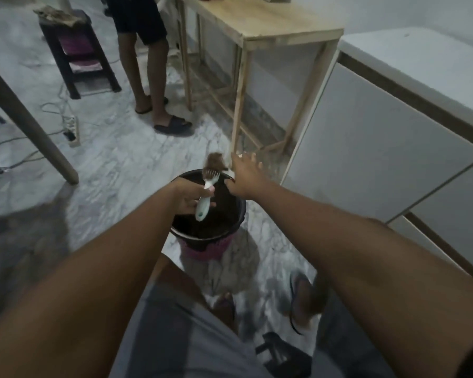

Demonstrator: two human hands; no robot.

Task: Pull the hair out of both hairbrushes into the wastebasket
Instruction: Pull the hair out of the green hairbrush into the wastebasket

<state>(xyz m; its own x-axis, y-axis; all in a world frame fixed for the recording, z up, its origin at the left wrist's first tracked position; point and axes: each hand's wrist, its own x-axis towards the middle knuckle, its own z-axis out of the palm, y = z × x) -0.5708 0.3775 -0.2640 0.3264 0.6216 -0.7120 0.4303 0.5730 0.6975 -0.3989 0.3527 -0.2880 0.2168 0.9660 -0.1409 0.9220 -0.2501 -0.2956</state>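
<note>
Over a grey marble floor (115, 165), we hold our work above the wastebasket (202, 252), likely so loose strands drop inside. Our left hand (187, 199) wraps the handle of a pale brush (204, 203), teeth up. The hair clump (216, 162) sits on the teeth, beyond the grip, above the far rim. Our right hand (247, 177) spreads beside it; whether it holds anything we cannot tell.

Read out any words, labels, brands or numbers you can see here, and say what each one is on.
None can be read. The pale-handled brush in the left hand, the wastebasket, the wooden table and the white cabinet show no lettering.
The power strip on the floor is too small and blurred to tell.
</note>
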